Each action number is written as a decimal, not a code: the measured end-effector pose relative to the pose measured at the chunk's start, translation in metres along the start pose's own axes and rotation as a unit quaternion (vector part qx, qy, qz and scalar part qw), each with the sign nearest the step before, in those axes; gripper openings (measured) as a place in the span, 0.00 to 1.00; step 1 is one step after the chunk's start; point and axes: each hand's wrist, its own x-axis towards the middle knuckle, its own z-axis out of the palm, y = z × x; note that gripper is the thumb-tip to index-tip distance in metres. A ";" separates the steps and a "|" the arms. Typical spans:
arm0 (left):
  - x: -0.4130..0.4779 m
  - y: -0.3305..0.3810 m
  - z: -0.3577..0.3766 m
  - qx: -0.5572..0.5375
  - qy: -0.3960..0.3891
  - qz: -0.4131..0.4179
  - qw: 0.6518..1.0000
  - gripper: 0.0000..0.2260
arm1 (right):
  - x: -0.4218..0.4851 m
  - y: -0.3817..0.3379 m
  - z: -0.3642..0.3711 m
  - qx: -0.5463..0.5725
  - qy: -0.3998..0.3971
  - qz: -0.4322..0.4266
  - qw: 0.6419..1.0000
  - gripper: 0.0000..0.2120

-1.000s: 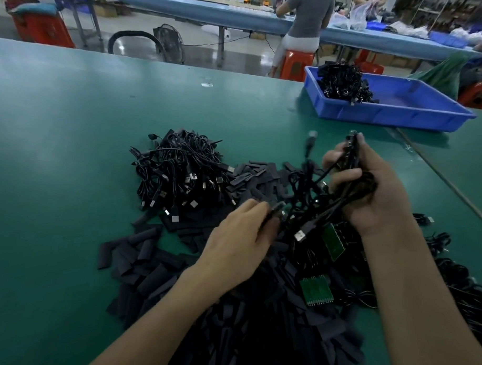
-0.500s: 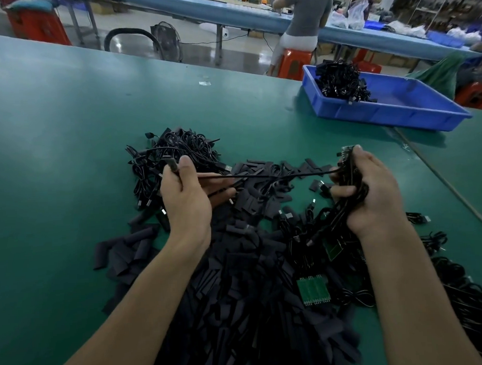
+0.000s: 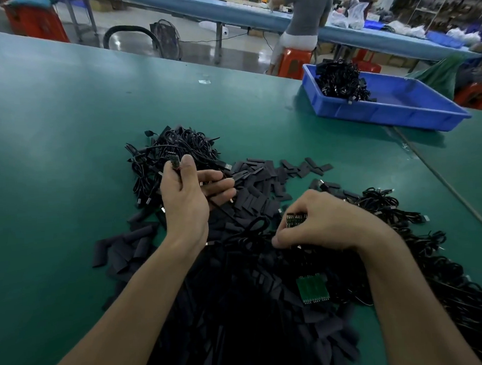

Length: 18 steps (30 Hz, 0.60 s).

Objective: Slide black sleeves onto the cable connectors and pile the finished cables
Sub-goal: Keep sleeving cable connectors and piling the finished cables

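Table (image 3: 68, 128): green, wide and smooth.
Room: past the table stand a long blue bench (image 3: 201, 9) and a person (image 3: 307, 13) sitting on an orange stool (image 3: 295, 61).
Blue tray (image 3: 396, 114): far past the right hand (image 3: 326, 223), with black cables inside.
Left hand (image 3: 188, 200): thumb and finger pinch a cable end (image 3: 175, 161).
Cable pile (image 3: 175, 146): just behind the left hand.
Black sleeves (image 3: 256, 190): between and under both hands.
Right hand: fingers curl down into cables; cannot tell what it grips.

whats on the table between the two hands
Loose black sleeves and a cable loop lie between the left hand and right hand, per the head view.
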 end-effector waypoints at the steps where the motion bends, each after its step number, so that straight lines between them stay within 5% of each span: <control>1: 0.000 -0.001 0.000 0.004 -0.006 0.004 1.000 0.12 | 0.000 -0.002 0.003 -0.006 -0.019 0.001 1.000 0.10; 5: -0.001 -0.002 0.000 -0.002 -0.005 -0.006 1.000 0.08 | 0.002 -0.010 0.019 -0.086 -0.064 0.000 0.994 0.09; 9: -0.002 -0.003 -0.001 0.020 -0.037 -0.032 0.999 0.10 | 0.010 -0.011 0.038 -0.156 0.013 -0.015 0.988 0.07; 14: 0.005 0.000 -0.011 0.191 -0.088 -0.011 0.978 0.08 | 0.014 -0.003 0.033 0.024 0.060 -0.067 0.996 0.04; 18: 0.007 -0.003 -0.018 0.351 -0.182 -0.021 0.918 0.14 | 0.017 0.001 0.029 0.190 0.130 -0.085 0.969 0.03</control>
